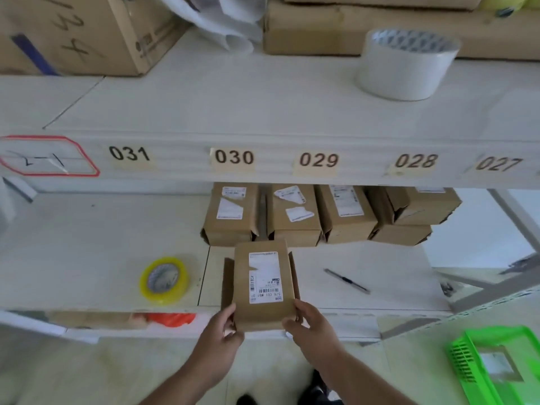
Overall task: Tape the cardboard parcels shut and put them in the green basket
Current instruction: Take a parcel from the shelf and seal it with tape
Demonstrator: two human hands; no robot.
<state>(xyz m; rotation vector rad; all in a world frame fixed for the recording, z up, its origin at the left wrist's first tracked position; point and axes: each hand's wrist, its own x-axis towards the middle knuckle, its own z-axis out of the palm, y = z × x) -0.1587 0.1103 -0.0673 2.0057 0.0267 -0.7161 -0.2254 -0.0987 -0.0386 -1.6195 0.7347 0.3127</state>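
Parcel in hand, untaped.
My left hand (223, 323) and right hand (304, 320) pinch the parcel (263, 285) at the shelf's (87, 238) front edge; five wait behind, green basket (496, 372) holds one.

The left hand (223, 331) and right hand (306, 323) grip the near end of a cardboard parcel (263, 290), fingers (301, 306) curled round its edges. Beyond the fingers lie more parcels (292, 214); a yellow tape roll (163, 280) left, what seems a cutter (346, 280) right, the green basket (493, 366) lower right.
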